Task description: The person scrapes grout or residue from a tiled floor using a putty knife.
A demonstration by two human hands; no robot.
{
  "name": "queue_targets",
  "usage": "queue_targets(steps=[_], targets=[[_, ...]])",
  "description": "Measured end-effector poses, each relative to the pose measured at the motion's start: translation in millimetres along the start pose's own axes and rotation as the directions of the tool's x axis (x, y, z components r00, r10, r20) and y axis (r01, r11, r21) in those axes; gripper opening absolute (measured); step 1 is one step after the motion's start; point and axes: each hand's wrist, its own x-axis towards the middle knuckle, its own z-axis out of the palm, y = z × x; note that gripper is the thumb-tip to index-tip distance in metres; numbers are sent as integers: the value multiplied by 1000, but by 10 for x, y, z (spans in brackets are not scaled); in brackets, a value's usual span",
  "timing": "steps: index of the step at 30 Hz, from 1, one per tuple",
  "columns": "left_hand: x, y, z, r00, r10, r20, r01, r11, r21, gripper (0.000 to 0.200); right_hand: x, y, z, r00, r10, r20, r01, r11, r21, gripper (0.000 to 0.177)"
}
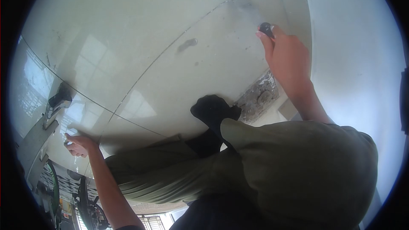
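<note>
Our right hand [290, 55] curls tightly round a black-ended object [266, 29], over the pale tiled floor [170, 76] near the white wall [353, 51]. Our left hand [81, 145] is half curled, well apart from it; we cannot tell whether it grips anything. Between them we see our black-covered foot [213, 110], beside a rough grey patch [259, 95].

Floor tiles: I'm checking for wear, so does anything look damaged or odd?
Yes. Between the black-covered foot and right forearm, a patch looks rough and mottled, unlike the smooth pale tiles. A dark smudge also marks one tile.
</note>
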Motion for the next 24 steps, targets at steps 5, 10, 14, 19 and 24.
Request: queue_targets(steps=[5,10,14,19,24], targets=[[69,-54,63,1000,-13,-10,13,1000,27,86,-152,-335,124,985,-167,43,165,985,46,39],[67,-25,70,1000,0,-31,0,1000,4,86,117,127,-117,996,93,-2,-93,995,-37,38],[96,-118,113,1000,3,-10,-2,998,69,86,-102,-205,42,992,-120,51,116,991,71,36],[142,-149,204,997,19,-77,-16,999,40,86,4,-8,-6,994,-106,2,104,978,178,35],[95,-136,155,1000,7,-19,-6,999,38,88,-27,532,-12,999,37,-31,-34,993,110,39]])
